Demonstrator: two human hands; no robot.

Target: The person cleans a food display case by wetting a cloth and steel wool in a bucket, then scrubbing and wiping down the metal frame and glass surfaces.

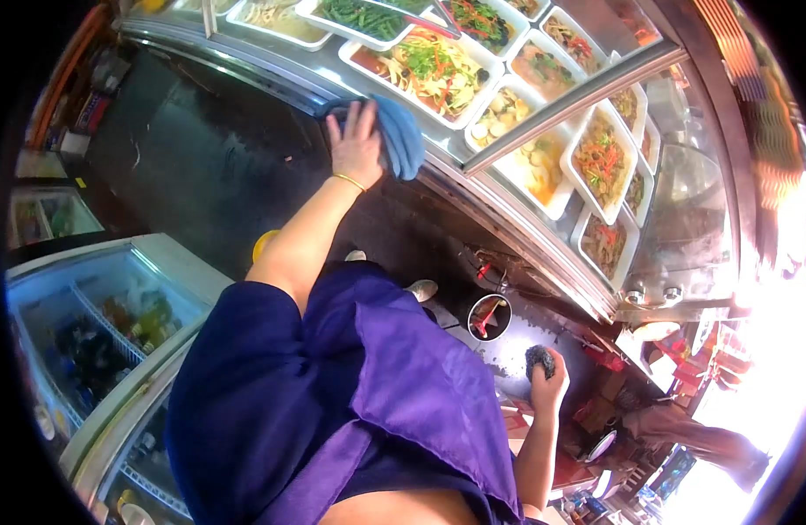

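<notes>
Left fingers [351, 122] spread on blue cloth [401, 140] | right fingers [558, 364] curled round scourer [536, 358] | white trays [399, 96]: food [427, 66]

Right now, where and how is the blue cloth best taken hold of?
I'd pinch the cloth by its loose folds, probably coming from the picture's right. They stand out there beyond the left hand, which covers part of the opposite side, and their ridges should be easy to pinch.

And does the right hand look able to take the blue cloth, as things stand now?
Probably not: the right hand grips a dark scrubber, well away from the blue cloth, which the left hand touches.
</notes>
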